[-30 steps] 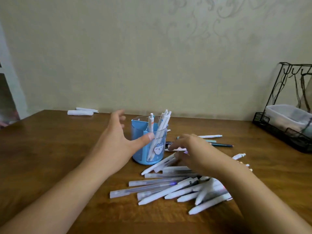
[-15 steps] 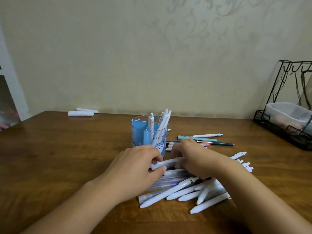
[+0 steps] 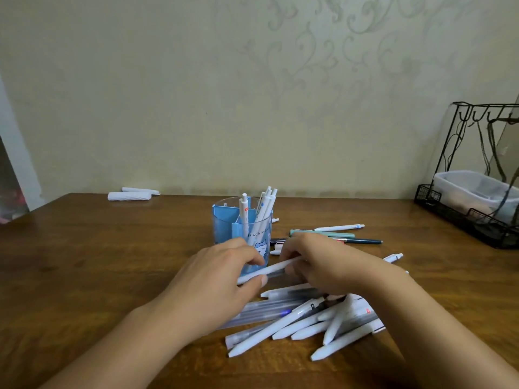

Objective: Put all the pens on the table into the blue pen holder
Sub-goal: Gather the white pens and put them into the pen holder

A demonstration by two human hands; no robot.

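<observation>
The blue pen holder [image 3: 224, 228] stands mid-table with several white pens [image 3: 262, 209] upright in it. Just in front of it, my left hand [image 3: 216, 279] and my right hand [image 3: 331, 265] both grip one white pen [image 3: 273, 269], held nearly level a little above the table. Below the hands lies a pile of several white and clear pens [image 3: 303, 324]. More pens [image 3: 337, 234], white, teal and dark, lie to the right of the holder, behind my right hand.
Two rolled white papers [image 3: 129, 195] lie at the table's back left by the wall. A black wire rack [image 3: 477, 175] holding a clear plastic box [image 3: 474, 189] stands at the back right. The wooden table [image 3: 98, 262] ends at the wall.
My left hand dropped from beside the holder to the pile and closed on a white pen with my right hand. Both hands have raised that pen slightly.
</observation>
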